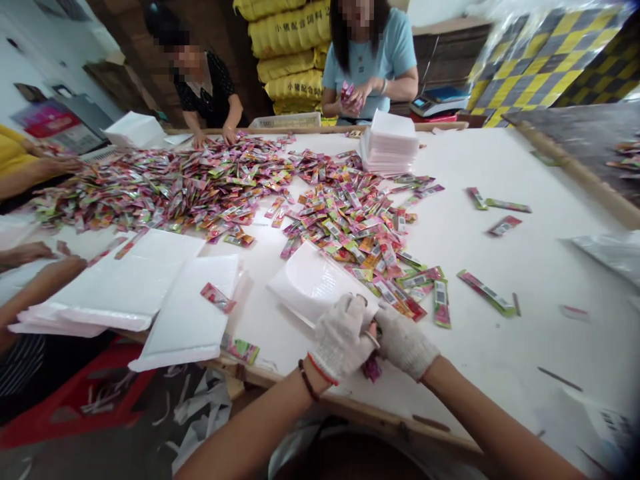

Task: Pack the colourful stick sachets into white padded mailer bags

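Observation:
A white padded envelope (313, 283) lies slanted on the table in front of me, its near end under my hands. My left hand (345, 337), in a whitish knit glove with a red-edged cuff, is closed over that end. Right against it, my right hand (405, 340), gloved too, has its fingers curled inward. Between and below the hands a purple piece of a small packet (371, 369) sticks out; most of what the fingers hold is hidden. Just beyond the envelope spreads a pile of colourful small packets (345, 220), a few touching its edge.
White padded envelopes (193, 303) overlap at the left, one packet on top. A stack of envelopes (390, 143) stands at the back. Loose packets (485, 293) are scattered rightward. A larger packet heap (165, 180) lies between co-workers. Wooden edging (390, 417) borders the table.

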Action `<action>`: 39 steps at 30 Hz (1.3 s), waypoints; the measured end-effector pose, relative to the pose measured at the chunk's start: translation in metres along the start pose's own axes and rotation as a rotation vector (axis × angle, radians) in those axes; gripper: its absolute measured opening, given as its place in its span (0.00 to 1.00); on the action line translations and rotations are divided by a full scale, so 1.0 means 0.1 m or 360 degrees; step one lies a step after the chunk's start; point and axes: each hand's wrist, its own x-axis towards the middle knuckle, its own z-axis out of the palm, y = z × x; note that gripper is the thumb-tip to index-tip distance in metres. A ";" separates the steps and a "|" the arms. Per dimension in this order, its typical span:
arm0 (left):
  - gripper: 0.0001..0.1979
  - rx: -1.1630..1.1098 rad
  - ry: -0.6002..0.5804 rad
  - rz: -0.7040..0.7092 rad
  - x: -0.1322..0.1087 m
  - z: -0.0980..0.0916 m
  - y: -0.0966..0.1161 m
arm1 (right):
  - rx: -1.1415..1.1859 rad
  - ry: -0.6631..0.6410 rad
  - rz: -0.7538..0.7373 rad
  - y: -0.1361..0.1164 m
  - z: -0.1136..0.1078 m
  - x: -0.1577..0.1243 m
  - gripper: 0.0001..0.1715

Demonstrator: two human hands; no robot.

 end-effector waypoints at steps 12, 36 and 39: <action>0.07 -0.0317 0.0130 0.0059 -0.05 0.14 -0.25 | 0.0496 -0.0035 -0.0221 -0.05 0.13 0.03 0.09; 0.09 -0.1303 0.0330 -0.0350 0.77 -1.30 0.14 | 0.0954 0.0143 0.0094 -0.73 -1.68 0.25 0.16; 0.09 -0.1258 0.0287 -0.0368 0.89 -1.36 0.22 | 0.0839 0.0160 0.0069 -0.78 -1.88 0.28 0.16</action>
